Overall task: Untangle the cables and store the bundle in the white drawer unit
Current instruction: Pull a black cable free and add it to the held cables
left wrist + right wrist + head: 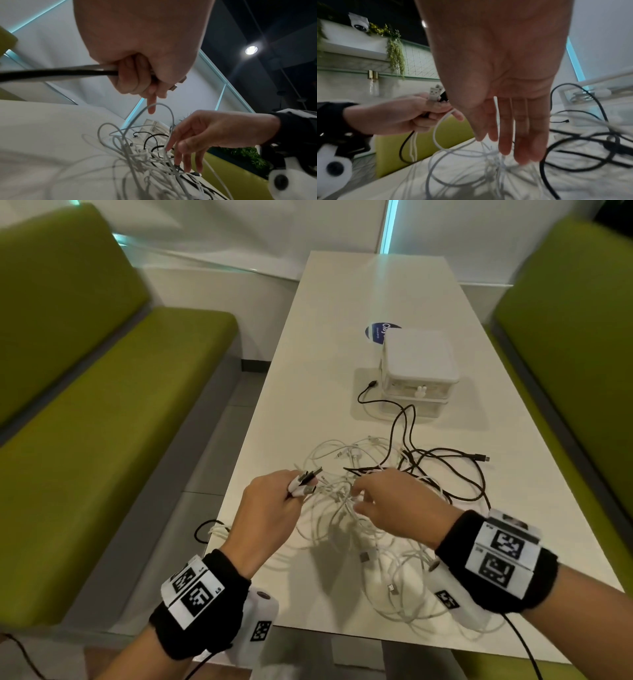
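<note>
Green benches [102,412] flank the white table [308,371], which carries a blue sticker [376,332].
</note>
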A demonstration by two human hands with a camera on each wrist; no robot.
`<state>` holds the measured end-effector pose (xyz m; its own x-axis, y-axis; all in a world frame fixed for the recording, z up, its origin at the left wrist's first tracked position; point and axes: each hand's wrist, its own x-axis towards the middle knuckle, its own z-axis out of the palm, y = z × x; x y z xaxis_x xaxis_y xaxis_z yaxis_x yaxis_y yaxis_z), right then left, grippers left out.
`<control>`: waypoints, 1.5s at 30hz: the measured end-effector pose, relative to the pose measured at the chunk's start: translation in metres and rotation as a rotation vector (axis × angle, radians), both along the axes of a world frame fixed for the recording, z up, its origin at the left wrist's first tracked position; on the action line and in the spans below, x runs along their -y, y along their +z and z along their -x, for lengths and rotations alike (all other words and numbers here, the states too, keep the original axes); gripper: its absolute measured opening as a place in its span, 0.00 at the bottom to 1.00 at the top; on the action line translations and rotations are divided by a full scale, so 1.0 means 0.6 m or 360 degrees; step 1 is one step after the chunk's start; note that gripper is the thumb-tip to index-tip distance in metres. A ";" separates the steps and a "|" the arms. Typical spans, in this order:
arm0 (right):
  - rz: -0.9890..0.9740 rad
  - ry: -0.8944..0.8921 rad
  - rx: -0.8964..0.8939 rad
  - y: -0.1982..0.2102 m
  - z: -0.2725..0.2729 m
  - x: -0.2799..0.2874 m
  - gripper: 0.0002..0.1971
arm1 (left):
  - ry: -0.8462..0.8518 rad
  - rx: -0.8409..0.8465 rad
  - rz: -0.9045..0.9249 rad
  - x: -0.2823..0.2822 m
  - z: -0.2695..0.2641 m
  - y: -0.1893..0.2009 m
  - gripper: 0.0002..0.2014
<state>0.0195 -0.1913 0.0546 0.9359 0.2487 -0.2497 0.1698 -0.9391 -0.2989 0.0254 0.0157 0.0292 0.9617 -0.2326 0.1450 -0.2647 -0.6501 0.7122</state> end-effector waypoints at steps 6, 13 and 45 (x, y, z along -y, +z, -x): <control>-0.0159 -0.0061 -0.0114 -0.025 -0.010 -0.022 0.13 | -0.0040 -0.0237 -0.0291 0.001 0.004 -0.011 0.23; -0.0856 -0.0133 -0.0378 -0.012 -0.007 -0.032 0.10 | -0.0246 -0.0567 -0.0451 0.013 0.013 -0.033 0.13; -0.1623 -0.0582 -0.0201 0.029 0.011 -0.047 0.09 | 0.0008 -0.0281 0.0247 0.007 0.018 0.012 0.12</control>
